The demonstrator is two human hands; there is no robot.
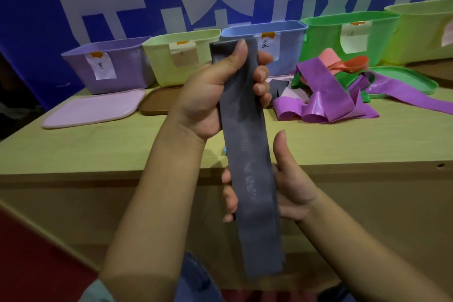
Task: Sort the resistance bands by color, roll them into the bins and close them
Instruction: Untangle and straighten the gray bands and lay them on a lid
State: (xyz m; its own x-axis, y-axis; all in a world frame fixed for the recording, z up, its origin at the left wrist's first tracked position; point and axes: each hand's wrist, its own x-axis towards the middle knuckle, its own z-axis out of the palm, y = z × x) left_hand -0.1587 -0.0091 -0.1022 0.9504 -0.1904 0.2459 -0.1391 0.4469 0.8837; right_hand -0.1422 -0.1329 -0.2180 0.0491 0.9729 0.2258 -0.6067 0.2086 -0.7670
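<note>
grey band (247, 154) hangs past the table (98, 152) edge — left hand (208, 98) grips its top, right hand (282, 191) clasps mid-strip; print unreadable.

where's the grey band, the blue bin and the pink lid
grey band (247, 144): head view, flat middle stretch between the hands
blue bin (284, 32): head view, front wall by its label
pink lid (93, 110): head view, top face
</note>
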